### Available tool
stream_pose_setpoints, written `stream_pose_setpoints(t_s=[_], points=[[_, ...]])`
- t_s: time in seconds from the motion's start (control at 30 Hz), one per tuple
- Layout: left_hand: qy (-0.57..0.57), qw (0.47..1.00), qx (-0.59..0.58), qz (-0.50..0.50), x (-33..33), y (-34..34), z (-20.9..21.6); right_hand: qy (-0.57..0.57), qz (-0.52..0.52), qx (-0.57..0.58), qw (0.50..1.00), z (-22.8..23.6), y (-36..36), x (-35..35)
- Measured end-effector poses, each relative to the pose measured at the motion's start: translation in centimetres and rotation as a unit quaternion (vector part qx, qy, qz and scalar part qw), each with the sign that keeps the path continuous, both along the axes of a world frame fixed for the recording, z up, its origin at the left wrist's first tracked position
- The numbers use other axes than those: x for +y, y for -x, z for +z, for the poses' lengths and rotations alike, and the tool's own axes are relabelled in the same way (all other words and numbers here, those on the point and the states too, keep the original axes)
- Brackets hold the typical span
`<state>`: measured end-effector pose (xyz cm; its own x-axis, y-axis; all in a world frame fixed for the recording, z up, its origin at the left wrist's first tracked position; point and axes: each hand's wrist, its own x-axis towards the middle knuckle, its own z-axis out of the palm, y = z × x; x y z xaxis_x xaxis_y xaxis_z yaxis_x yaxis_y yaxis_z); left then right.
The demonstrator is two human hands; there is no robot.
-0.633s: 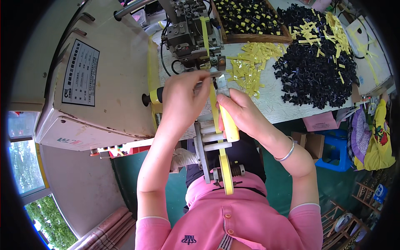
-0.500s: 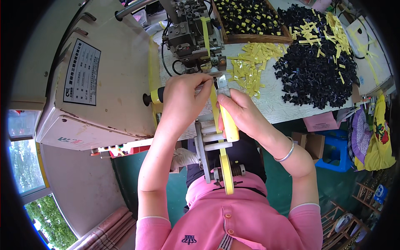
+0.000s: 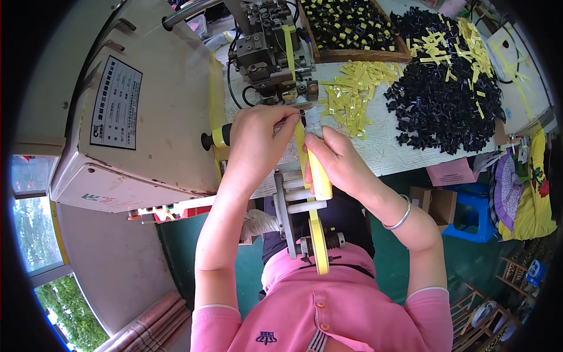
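head view: person in a pink shirt at a bench, both hands meeting just in front of a small grey machine (image 3: 272,44) at the far edge.
left hand (image 3: 255,138): curled shut around a tool with a black handle and yellow band (image 3: 218,136) that sticks out to the left; its fingertips pinch in toward the point where the tape passes.
right hand (image 3: 340,161): closed, thumb and fingers pressing on the yellow tape (image 3: 319,182); what sits under the fingertips is hidden, i cannot tell if a small part is there.
tape path: the yellow strip climbs from a reel on a metal bracket (image 3: 293,217) near the person's chest, over white rollers, between the two hands and on toward the machine.
doing it well: my guess is the strip wants to stay flat and taut between reel and fingers, with the tool tip brought in squarely so the tape does not twist or crease (the two hands are touching, so there is little room to slip).
right of the hands: loose cut yellow tape pieces (image 3: 352,94), then a big heap of small black parts (image 3: 446,105).
far side: a wooden tray of black parts with yellow wraps (image 3: 352,23).
left: a large beige machine housing (image 3: 117,117).
wrist: a silver bangle (image 3: 399,217) on the right arm.
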<state>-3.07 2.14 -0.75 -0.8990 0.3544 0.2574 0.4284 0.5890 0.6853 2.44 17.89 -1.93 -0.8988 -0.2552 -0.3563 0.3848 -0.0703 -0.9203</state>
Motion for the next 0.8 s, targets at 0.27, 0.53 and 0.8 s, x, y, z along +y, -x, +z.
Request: stream_pose_setpoints(t_s=[0.27,0.53,0.8], points=[[-0.005,0.998,0.060,0.018,0.4,-0.3,-0.6,0.046,-0.045,-0.033,0.997,0.2,0.0,-1.4],[-0.096,0.988,0.122,-0.004,0.6,-0.2,-0.4,0.075,-0.027,-0.038,0.996,0.1,0.2,-1.0],[0.039,0.977,0.204,-0.044,0.3,0.2,0.2,0.081,-0.020,-0.030,0.996,-0.7,0.0,-0.7]])
